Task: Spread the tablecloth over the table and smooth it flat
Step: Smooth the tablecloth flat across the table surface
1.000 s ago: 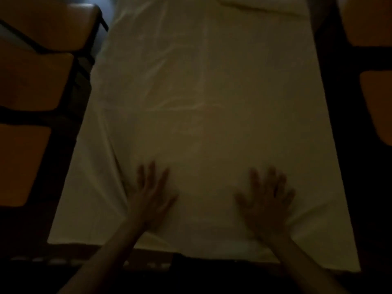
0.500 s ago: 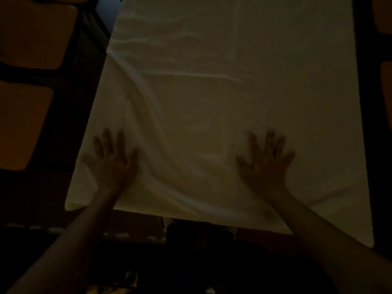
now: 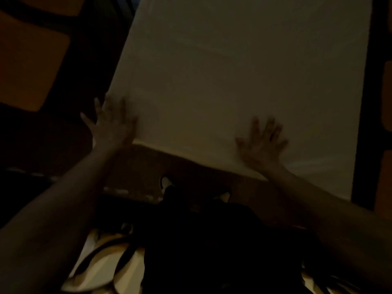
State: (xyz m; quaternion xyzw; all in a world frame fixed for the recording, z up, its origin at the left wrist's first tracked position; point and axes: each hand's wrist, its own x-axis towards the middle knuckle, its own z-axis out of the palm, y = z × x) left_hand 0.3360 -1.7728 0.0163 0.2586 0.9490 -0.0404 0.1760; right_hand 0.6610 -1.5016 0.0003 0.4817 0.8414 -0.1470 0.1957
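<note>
- Pressing down with fingers spread, our right hand lies flat on the tablecloth, palm on the fabric close to the near hem; it grips nothing.
- Our left hand is also splayed wide, fingers fanned and blurred; it sits at the cloth's near left corner, its thumb side over the fabric and its outer fingers past the cloth's left edge, over dark floor. We cannot tell whether the palm actually touches the cloth, and it closes on nothing.
- The pale tablecloth runs away from both hands, covering the bench ahead of our fingertips up to the top of the view. Its near hem slants between the two hands, and a strip of bare brown bench shows just behind our wrists.
- Ahead of the right hand the fabric looks mostly smooth, with faint creases farther out and a few soft folds just to the right of that hand near the hem.
- Beyond the left hand, well out to its left, orange chair seats sit in the dark. Another orange chair edge shows past the cloth's right edge, outside the right hand.
- Lighting is dim, and fine detail is hard to read.
</note>
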